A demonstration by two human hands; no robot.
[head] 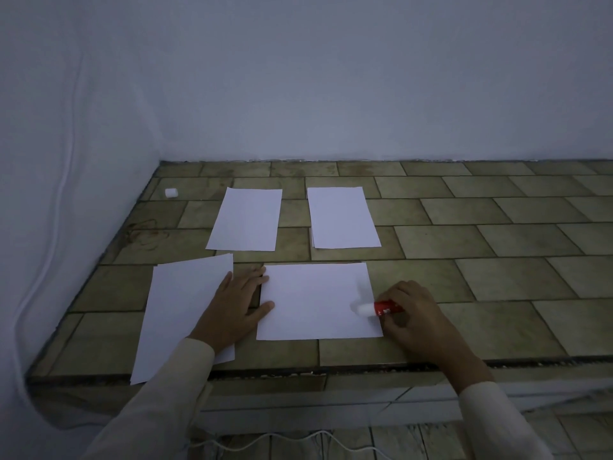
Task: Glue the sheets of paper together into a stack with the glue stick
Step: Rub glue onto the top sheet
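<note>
The red glue stick with a white tip (378, 308) lies nearly level at lower right of centre, its tip touching the right part of a white rectangular sheet of paper (315, 302) that lies flat, long side across, on the tiled olive-brown ledge (497, 277). The right hand (419, 315) has its fingers curled closed round the red barrel, over the sheet's right edge. The left hand (237, 303) lies flat with fingers spread and nothing in its grasp; its fingertips and thumb press the sheet's left edge, while the palm rests on a tilted pile of white sheets (179, 313) at lower left, which juts past the ledge's front edge. Both wrists wear pale cream sleeves (159, 403).

Higher in the frame, near centre, a single white sheet (245, 219) lies apart, and just right of it a small pile of white sheets (341, 217). At upper left of the ledge sits a small white cap (171, 192), close to the pale wall (298, 78). A white cable (265, 438) trails along the floor at the bottom.
</note>
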